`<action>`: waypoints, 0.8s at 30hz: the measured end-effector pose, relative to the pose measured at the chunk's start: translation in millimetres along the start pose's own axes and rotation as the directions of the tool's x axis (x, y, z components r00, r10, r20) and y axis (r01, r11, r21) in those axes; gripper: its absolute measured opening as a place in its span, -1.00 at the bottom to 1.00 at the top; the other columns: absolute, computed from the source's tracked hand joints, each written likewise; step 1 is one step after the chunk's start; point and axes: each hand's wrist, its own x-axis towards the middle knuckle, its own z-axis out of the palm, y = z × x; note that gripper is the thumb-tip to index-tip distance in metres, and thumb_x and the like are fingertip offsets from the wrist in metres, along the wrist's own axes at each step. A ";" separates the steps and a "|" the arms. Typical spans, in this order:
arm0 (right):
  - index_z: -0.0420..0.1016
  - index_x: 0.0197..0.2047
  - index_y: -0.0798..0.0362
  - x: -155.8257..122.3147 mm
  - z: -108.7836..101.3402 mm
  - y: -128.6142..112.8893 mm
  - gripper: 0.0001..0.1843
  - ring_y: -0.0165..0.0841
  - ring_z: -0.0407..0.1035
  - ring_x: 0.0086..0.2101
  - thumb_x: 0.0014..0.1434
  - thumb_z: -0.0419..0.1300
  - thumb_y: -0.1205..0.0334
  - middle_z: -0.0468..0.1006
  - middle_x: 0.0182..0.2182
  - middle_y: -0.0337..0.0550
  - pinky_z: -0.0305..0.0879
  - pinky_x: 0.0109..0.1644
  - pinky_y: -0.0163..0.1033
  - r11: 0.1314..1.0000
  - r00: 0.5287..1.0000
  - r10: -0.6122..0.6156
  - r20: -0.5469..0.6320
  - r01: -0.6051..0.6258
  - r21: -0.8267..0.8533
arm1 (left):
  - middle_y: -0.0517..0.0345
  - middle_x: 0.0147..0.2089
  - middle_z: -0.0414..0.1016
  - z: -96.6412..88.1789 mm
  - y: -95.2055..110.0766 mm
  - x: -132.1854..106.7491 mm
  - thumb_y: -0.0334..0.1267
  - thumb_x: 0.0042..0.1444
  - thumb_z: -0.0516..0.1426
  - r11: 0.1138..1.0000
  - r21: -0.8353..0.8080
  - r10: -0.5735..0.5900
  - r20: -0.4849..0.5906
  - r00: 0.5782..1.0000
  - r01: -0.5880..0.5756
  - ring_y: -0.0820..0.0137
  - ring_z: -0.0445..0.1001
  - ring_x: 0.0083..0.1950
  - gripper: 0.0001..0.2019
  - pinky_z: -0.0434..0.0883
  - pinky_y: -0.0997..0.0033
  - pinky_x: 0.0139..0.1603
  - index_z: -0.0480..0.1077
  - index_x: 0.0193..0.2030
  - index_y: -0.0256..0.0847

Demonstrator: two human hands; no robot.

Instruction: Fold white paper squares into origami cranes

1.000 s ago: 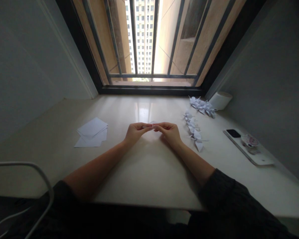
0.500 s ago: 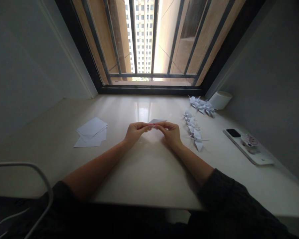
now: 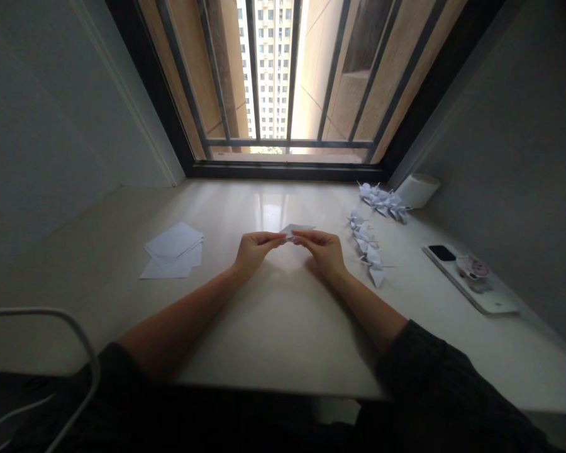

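My left hand (image 3: 253,250) and my right hand (image 3: 323,251) meet over the middle of the pale sill top (image 3: 273,314), fingertips almost touching. Both pinch a small folded piece of white paper (image 3: 296,229), whose flat pointed part sticks out beyond my fingers toward the window. To my left lies a stack of white paper squares (image 3: 173,249). A row of folded paper cranes (image 3: 366,248) lies just right of my right hand, and another cluster of paper cranes (image 3: 383,201) sits farther back.
A white phone (image 3: 469,284) with a round charm on it lies at the right, near the wall. A white cylinder (image 3: 417,189) stands in the back right corner. A barred window (image 3: 283,82) runs along the far edge. A chair's metal frame (image 3: 51,352) shows at lower left.
The folded paper has opened out beyond my fingers: a second ago only a thin edge showed, now a flat pointed flap shows. My hands have barely shifted.
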 end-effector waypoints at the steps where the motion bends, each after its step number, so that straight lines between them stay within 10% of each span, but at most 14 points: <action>1: 0.62 -0.36 -0.03 -0.6 1.2 -1.7 -0.79 -0.31 0.49 -0.38 -0.17 0.38 0.17 0.63 -0.42 -0.19 0.40 -0.17 -0.17 1.000 1.000 0.006 -0.011 -0.006 0.012 | 0.05 -0.30 0.60 0.3 0.3 -0.1 -0.18 -0.17 0.31 1.000 0.006 0.000 -0.004 1.000 0.000 0.37 0.52 -0.28 -0.74 0.42 0.34 -0.13 0.56 -0.29 -0.20; 24: 0.61 -0.39 0.00 -3.8 8.0 -6.4 -0.76 -0.32 0.48 -0.38 -0.22 0.40 0.16 0.63 -0.41 -0.16 0.39 -0.14 -0.13 0.988 0.991 0.086 -0.098 -0.073 0.137 | 0.05 -0.25 0.59 3.7 3.6 -1.6 -0.15 -0.20 0.32 0.999 -0.044 -0.017 -0.029 0.999 0.016 0.29 0.54 -0.19 -0.69 0.43 0.23 -0.01 0.55 -0.26 -0.21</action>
